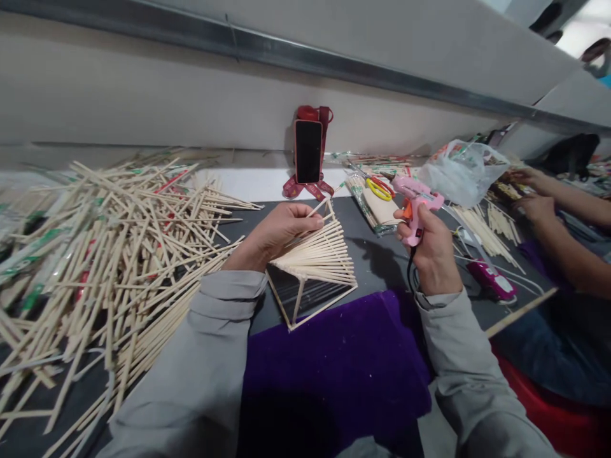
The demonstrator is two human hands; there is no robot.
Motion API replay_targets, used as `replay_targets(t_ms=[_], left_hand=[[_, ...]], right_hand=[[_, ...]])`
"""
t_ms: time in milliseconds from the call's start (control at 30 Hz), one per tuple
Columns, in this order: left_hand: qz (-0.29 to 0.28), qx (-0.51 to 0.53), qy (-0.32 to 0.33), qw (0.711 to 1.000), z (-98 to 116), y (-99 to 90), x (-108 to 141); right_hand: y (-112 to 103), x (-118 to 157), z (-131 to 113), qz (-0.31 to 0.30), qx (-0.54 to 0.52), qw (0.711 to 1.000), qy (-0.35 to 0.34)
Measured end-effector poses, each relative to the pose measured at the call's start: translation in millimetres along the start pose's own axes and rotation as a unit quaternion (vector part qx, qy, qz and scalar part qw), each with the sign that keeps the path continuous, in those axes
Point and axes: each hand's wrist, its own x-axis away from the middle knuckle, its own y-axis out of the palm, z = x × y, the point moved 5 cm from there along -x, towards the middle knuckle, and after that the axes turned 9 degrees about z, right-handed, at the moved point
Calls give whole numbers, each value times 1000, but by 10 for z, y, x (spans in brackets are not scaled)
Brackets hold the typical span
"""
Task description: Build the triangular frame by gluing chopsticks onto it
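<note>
A small frame of pale wooden sticks [317, 254] stands on the dark tabletop, its upper face covered by a fan of sticks laid side by side. At its far corner, my left hand [291, 229] pinches a wooden stick [319, 207] between thumb and fingers. To the right, apart from the frame, my right hand [432, 254] is wrapped round a pink hot glue gun [419, 197]. One finger lies by its orange trigger, and the nozzle points up and left. Beneath the frame's near edge lies a purple cloth [334, 362].
Loose sticks [143, 235] are heaped on the left. A phone [308, 151] stands against the wall. Yellow-handled scissors [379, 189], a plastic bag [463, 168] and a magenta power strip [491, 280] with cables lie right. Another person's hands [532, 194] work at far right.
</note>
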Motion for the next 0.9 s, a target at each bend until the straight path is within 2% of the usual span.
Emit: replay_targets(t_ms=[100, 267, 433, 767, 900], left_hand=[[3, -2, 0, 1000, -12, -4, -7], [4, -9, 1, 1000, -43, -18, -44], [6, -14, -4, 1000, -59, -38, -67], [8, -4, -2, 1000, -47, -31, -47], [6, 2, 2, 1000, -44, -19, -54]], right_hand=[[-27, -52, 45, 7, -29, 999, 21], [-28, -163, 99, -39, -43, 997, 43], [-60, -186, 131, -58, -75, 993, 72], [-77, -167, 183, -101, -53, 991, 65], [-140, -203, 154, -87, -24, 995, 42]])
